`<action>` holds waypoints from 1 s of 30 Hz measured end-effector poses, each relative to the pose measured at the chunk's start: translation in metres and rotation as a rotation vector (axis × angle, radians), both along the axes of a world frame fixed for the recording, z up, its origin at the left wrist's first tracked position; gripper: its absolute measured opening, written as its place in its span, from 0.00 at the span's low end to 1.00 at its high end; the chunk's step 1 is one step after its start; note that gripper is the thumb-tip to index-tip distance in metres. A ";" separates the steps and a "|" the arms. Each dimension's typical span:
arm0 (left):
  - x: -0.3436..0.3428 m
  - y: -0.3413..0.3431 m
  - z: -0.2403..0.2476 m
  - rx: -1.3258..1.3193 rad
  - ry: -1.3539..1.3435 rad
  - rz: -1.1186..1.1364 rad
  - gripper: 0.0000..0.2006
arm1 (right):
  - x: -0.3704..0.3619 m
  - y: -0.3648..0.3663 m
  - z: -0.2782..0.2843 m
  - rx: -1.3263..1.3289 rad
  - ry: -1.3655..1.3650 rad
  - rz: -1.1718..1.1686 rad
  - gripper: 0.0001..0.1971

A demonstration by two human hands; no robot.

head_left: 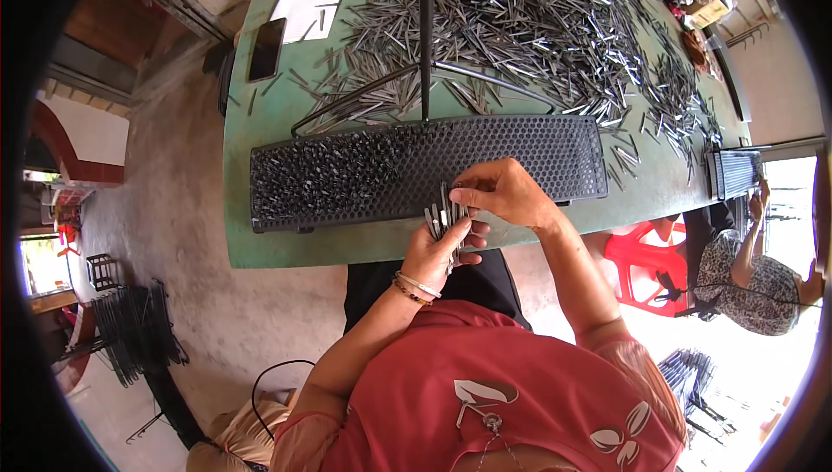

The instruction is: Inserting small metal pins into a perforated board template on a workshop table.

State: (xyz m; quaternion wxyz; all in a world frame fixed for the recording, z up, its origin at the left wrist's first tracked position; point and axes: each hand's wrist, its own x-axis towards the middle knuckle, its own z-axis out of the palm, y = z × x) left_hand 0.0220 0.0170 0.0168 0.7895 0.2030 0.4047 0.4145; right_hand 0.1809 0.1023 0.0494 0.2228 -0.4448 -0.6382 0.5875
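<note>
My left hand (440, 251) is closed around a bundle of thin metal strips (439, 219), their ends sticking up past the fingers. Just above it, my right hand (498, 188) pinches at the top of this bundle with thumb and forefinger. Both hands are in front of a long black rack (511, 156) with a grid of small holes. Its left part is packed with upright strips (321, 173), while holes show bare over the middle and right. A black upright post with slanting braces (425, 56) rises behind the rack.
A large heap of loose strips (537, 21) covers the far side of the green table (286, 251). At the far left lie a dark phone (267, 49) and white paper (303, 8). To the right, another person (754, 277) works by a red stool (646, 268) and a second rack (737, 173).
</note>
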 end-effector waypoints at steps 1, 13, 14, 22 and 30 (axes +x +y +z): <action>0.002 0.001 0.003 -0.014 0.002 0.001 0.14 | 0.001 0.000 0.000 0.001 -0.005 -0.037 0.15; 0.001 0.001 -0.006 -0.137 -0.012 0.064 0.12 | -0.009 0.033 -0.009 0.232 0.124 -0.382 0.13; 0.002 0.000 -0.005 -0.137 -0.005 0.056 0.12 | -0.012 0.039 -0.010 0.234 0.126 -0.383 0.13; 0.000 -0.003 -0.004 -0.140 0.024 0.023 0.12 | -0.023 0.067 -0.029 0.593 -0.003 -0.294 0.11; -0.003 -0.003 -0.011 -0.195 0.010 -0.015 0.13 | -0.024 0.068 -0.040 0.699 -0.034 -0.233 0.11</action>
